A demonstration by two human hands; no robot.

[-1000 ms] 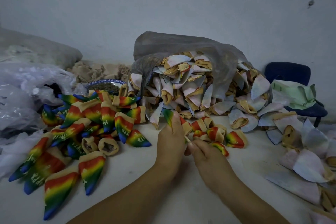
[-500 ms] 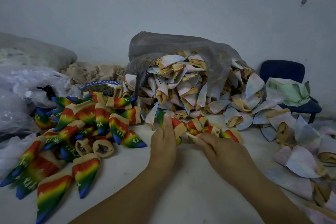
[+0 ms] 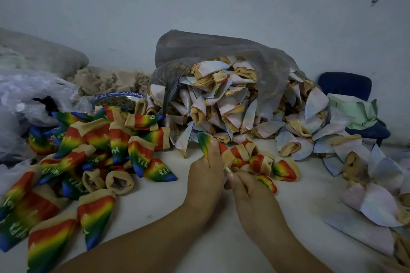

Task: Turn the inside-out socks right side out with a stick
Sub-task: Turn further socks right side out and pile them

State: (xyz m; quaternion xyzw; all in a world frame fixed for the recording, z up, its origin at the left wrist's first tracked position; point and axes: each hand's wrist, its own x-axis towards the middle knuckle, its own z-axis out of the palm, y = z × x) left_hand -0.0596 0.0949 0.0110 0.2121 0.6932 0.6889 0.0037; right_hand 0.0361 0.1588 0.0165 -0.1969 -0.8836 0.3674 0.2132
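1. Dozens of rainbow socks (image 3: 99, 150) lie heaped at the left of the table (image 3: 155, 206), as before.
2. The left hand (image 3: 205, 175) grips 1 sock (image 3: 205, 142), thumb pressed on it and its green tip poking up; the hand has barely shifted.
3. The stick (image 3: 228, 169) shows as a short pale stub between the hands, running into that sock.
4. The right hand (image 3: 246, 190), stretched flatter 0.5 s ago, now curls and pinches the stick's near end.
5. Pale inside-out socks (image 3: 295, 126) spill from a grey bag (image 3: 210, 51) behind.
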